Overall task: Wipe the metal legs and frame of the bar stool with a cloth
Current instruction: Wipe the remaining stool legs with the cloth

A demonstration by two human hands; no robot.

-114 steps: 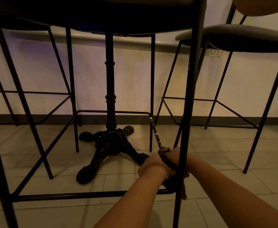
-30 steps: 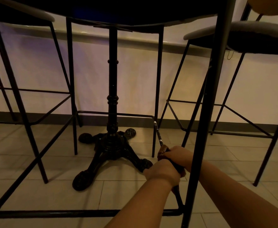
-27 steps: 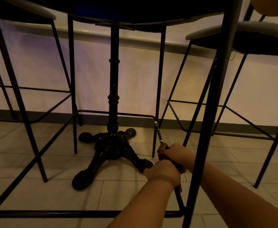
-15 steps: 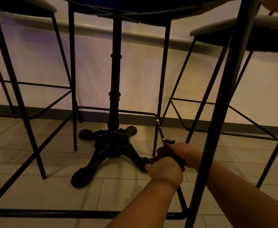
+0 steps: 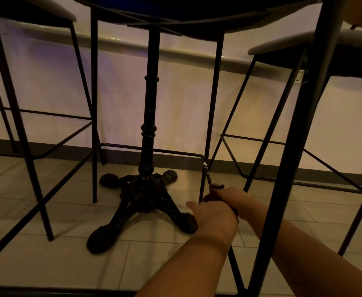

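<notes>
I look from under the bar stool's seat. Its thick black front leg [image 5: 291, 159] rises on the right. Its thin right footrest bar [image 5: 207, 175] runs from the back corner toward me. A dark cloth [image 5: 215, 192] is wrapped around that bar. My right hand [image 5: 238, 197] grips the cloth on the bar. My left hand [image 5: 213, 217] sits just in front of it, thumb pointing left, fingers curled at the cloth; its hold is partly hidden.
A black cast-iron table pedestal [image 5: 148, 189] with spreading feet stands on the tiled floor left of my hands. A second stool [image 5: 317, 46] stands at the right, a third stool [image 5: 11, 86] at the left. A pale wall with a dark skirting closes the back.
Both hands with the cloth have slid away from me along the footrest bar toward the back corner. My view has moved closer and lower.
</notes>
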